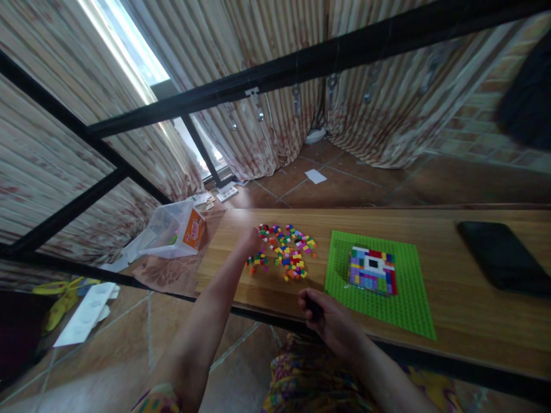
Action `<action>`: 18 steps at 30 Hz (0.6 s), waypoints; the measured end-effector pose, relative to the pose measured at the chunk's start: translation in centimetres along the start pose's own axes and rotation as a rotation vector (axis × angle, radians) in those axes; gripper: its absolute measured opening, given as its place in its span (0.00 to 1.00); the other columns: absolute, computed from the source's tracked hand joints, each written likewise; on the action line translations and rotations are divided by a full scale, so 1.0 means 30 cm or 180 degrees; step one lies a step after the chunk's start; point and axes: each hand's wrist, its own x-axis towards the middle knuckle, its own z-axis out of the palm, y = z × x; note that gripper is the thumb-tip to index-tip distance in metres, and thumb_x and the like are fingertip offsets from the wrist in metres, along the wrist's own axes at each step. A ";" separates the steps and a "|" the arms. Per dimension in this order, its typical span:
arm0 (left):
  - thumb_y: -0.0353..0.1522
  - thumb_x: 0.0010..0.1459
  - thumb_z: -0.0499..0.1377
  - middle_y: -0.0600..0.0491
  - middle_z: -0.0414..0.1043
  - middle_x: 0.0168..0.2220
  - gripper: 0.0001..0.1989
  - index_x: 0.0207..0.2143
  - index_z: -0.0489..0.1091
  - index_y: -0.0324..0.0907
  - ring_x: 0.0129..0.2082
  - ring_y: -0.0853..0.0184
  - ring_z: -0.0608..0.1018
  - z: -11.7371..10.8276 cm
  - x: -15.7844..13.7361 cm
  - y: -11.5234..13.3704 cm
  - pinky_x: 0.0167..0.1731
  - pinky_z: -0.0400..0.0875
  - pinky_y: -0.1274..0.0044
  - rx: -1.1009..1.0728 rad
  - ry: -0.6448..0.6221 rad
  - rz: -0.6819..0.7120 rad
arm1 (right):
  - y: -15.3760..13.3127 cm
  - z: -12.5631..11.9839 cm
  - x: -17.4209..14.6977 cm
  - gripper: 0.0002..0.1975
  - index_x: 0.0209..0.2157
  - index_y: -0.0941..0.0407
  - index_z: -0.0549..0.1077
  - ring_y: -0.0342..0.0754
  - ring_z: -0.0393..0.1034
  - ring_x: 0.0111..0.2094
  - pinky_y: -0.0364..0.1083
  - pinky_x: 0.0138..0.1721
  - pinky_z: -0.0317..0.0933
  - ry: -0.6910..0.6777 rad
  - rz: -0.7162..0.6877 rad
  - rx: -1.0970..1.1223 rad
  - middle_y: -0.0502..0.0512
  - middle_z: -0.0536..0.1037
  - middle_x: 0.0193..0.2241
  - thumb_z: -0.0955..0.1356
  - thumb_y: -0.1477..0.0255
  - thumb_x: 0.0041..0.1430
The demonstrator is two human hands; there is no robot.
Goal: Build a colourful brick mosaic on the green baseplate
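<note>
My left hand (251, 241) reaches to the left side of a loose pile of small coloured toy bricks (293, 255) on the wooden table. Its fingers are hidden behind the hand, so I cannot see whether it grips a brick. Near the table's front edge, my right hand (322, 314) is closed with its fingers curled in. A dark patch shows inside the curl, and what it is I cannot make out. To the right of the pile lies a green studded baseplate (413, 298). On it sits a low square build of multicoloured bricks (364, 278) around a dark centre.
A black phone-like slab (501, 255) lies at the table's right. Left of the table stands a clear plastic box (166, 235) with an orange label. A black metal bar (275, 77) crosses above the table's far side. White paper (315, 176) lies on the tiled floor.
</note>
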 end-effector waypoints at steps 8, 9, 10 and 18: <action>0.29 0.51 0.58 0.54 0.65 0.18 0.10 0.18 0.65 0.40 0.27 0.65 0.73 0.007 -0.091 -0.027 0.30 0.66 0.77 -0.1408 0.0009 -0.0240 | -0.003 -0.001 -0.006 0.13 0.30 0.57 0.76 0.36 0.62 0.22 0.37 0.22 0.53 -0.0053 -0.0014 -0.0050 0.49 0.73 0.25 0.73 0.62 0.47; 0.30 0.52 0.58 0.55 0.64 0.17 0.10 0.19 0.65 0.40 0.23 0.68 0.71 0.005 -0.110 -0.026 0.27 0.66 0.78 -0.1687 -0.0070 -0.0253 | -0.004 -0.001 -0.007 0.13 0.30 0.58 0.76 0.36 0.62 0.22 0.37 0.22 0.52 -0.0056 -0.0014 -0.0054 0.49 0.73 0.25 0.73 0.62 0.47; 0.32 0.53 0.57 0.56 0.64 0.17 0.10 0.20 0.66 0.39 0.21 0.71 0.69 0.003 -0.129 -0.023 0.25 0.65 0.80 -0.1981 -0.0156 -0.0266 | -0.004 -0.001 -0.008 0.13 0.30 0.58 0.75 0.36 0.62 0.22 0.37 0.22 0.52 -0.0055 -0.0014 -0.0059 0.49 0.73 0.25 0.74 0.62 0.47; 0.30 0.53 0.61 0.54 0.70 0.27 0.06 0.33 0.72 0.36 0.18 0.81 0.66 0.033 -0.259 0.007 0.20 0.66 0.88 -0.3943 -0.0665 -0.0528 | -0.030 0.021 -0.009 0.15 0.29 0.59 0.74 0.36 0.58 0.21 0.36 0.18 0.46 0.0067 -0.0257 -0.0359 0.48 0.71 0.24 0.73 0.62 0.45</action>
